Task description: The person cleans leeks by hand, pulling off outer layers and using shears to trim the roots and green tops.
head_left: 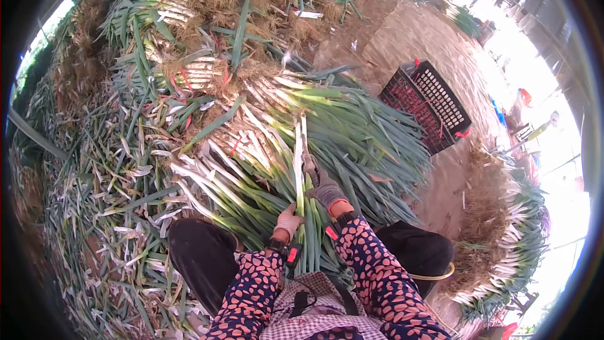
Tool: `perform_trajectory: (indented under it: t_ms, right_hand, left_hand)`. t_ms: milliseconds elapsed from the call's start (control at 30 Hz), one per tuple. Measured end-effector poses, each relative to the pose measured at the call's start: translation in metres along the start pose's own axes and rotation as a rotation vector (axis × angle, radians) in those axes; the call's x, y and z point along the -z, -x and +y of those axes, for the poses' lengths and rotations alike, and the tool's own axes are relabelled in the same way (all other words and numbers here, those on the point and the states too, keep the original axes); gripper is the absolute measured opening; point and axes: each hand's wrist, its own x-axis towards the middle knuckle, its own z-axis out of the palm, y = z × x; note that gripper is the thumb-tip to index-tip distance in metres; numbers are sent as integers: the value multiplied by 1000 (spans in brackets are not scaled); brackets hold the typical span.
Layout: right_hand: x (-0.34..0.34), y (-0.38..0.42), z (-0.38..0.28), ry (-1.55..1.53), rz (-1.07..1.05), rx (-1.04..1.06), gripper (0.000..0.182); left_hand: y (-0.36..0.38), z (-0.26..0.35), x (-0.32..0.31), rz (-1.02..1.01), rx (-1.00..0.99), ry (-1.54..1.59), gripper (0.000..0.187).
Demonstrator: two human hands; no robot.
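Observation:
A few long green onions (299,157) stand upright in front of me, white ends pointing away and leaves toward my lap. My left hand (288,221), in a pale glove, is closed around their lower green part. Higher up the stalks, my right hand (327,191), in a grey glove, is closed with its fingers against a white stem. Finger detail there is blurred. Beneath and beyond both hands lies a large heap of green onions (358,126), leaves fanned to the right. Peeled white stalks (207,173) lie on its near left side.
Bundles tied with red ties (195,72) and rooty onions (270,16) lie at the back left. Stripped leaves (119,226) litter the left floor. A black plastic crate (428,104) holds red ties at right. More onions (516,239) are stacked at far right.

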Motion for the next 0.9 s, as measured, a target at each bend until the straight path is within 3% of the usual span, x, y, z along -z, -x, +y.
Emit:
perform_trajectory:
  t_ms: [67,167,200,233,333,367,433,500,533,633,667,700,733,767,900]
  right_hand:
    - [-3,0,6,-138,57,39,94]
    - [-7,10,13,-33,-62,96,94]
    - [-3,28,16,-34,-29,185,93]
    - [-5,43,26,-41,-92,153,92]
    - [0,97,43,56,-291,71,90]
    - [-2,105,56,71,-332,59,90]
    - [-9,129,87,98,-420,28,92]
    - [-5,151,101,47,-401,-4,92]
    - [-2,156,103,25,-391,-17,92]
    - [-18,144,114,97,-352,24,95]
    - [-21,139,112,115,-308,39,95]
    - [-21,131,102,133,-265,56,96]
    - [-22,122,95,151,-223,75,96]
    - [-20,115,90,106,-222,83,96]
    - [-15,107,81,34,-246,74,95]
  left_hand:
    - [11,6,4,-44,-16,140,61]
    - [-28,-58,4,200,-121,468,50]
    - [9,-9,14,332,-141,487,39]
    - [5,-10,25,311,-73,540,39]
    - [25,31,43,465,-185,660,27]
    - [9,17,53,477,-208,554,26]
    - [1,13,61,739,-360,385,26]
    - [4,16,75,955,-34,-275,29]
    - [8,31,67,1232,4,-561,30]
    - [-17,26,45,913,-245,-695,33]
    - [-29,22,38,642,-421,-507,34]
    - [-35,22,25,446,-380,-346,34]
    - [-38,21,11,399,-344,-297,32]
    - [-50,12,1,437,-352,-447,36]
    - [-44,32,-15,516,-115,-583,43]
